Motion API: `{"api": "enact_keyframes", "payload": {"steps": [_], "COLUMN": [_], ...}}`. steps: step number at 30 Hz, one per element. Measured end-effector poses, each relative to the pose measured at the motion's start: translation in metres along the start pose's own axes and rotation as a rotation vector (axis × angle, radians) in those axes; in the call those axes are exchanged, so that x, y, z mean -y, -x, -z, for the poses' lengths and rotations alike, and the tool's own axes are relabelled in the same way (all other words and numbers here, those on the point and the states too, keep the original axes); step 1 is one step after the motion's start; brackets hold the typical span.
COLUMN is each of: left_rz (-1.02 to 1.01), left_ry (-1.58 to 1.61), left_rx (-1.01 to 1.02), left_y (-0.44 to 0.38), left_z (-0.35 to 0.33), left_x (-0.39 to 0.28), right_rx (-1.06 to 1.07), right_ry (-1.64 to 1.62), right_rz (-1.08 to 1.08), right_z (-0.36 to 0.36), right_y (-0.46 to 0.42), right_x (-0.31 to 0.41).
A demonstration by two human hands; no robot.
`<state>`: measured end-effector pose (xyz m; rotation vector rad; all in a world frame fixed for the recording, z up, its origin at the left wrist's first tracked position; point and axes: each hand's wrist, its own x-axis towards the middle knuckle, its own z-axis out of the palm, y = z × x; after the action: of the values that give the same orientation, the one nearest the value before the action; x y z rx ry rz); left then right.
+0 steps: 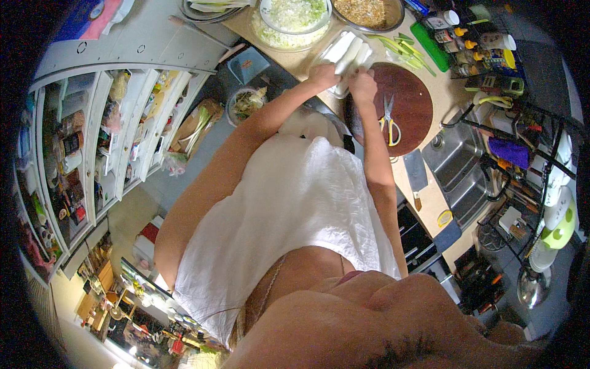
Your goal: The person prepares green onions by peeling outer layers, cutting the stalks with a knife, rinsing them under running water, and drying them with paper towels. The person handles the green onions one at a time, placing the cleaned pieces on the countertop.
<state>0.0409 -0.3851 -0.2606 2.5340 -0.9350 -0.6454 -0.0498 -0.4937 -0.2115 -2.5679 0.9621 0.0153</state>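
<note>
A clear plastic tray (pixel 339 90) at the counter's edge holds several long white pieces (pixel 349 50) lying side by side; what they are I cannot tell. My left hand (pixel 324 76) is curled over the tray's left side, its fingertips against the white pieces. Opposite it, my right hand (pixel 363 85) is bent at the tray's right side, slightly blurred. My fingers hide whether either hand grips a piece or the tray. To the right, a round dark-wood cutting board (pixel 409 104) carries scissors (pixel 389 121) with yellow-and-grey handles.
Bowls of chopped greens (pixel 295 16) and a brown crumbly mix (pixel 366 14) stand behind. Green stalks (pixel 405 50) lie beside a green board (pixel 429 46). A cleaver (pixel 416 170) rests near the steel sink (pixel 454 159). Below left is a bin of scraps (pixel 246 105).
</note>
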Motion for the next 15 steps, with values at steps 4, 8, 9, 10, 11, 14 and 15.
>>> {"api": "enact_keyframes", "payload": {"steps": [4, 8, 9, 10, 11, 14, 15], "left_rz": [0.018, 0.011, 0.025, 0.006, -0.013, -0.040, -0.045], "left_ry": [-0.006, -0.009, 0.002, 0.000, -0.002, -0.048, -0.070], "left_rx": [-0.017, -0.060, -0.074, -0.092, -0.110, -0.092, -0.075], "left_y": [-0.003, 0.001, 0.001, 0.002, 0.002, 0.006, 0.007], "left_z": [-0.007, -0.008, -0.012, -0.015, -0.017, -0.011, -0.007], "left_x": [-0.008, -0.008, -0.006, -0.004, -0.001, -0.008, -0.012], "right_rx": [-0.022, -0.013, -0.006, -0.004, -0.002, 0.019, 0.027], "right_ry": [0.015, -0.063, -0.063, -0.068, -0.073, -0.101, -0.114], "right_rz": [-0.167, -0.231, -0.214, -0.212, -0.210, -0.243, -0.260], "right_z": [-0.030, -0.039, -0.039, -0.041, -0.042, -0.043, -0.042], "right_y": [-0.006, -0.006, -0.006, -0.006, -0.006, -0.008, -0.008], "right_x": [-0.003, -0.011, -0.012, -0.012, -0.012, -0.012, -0.011]}}
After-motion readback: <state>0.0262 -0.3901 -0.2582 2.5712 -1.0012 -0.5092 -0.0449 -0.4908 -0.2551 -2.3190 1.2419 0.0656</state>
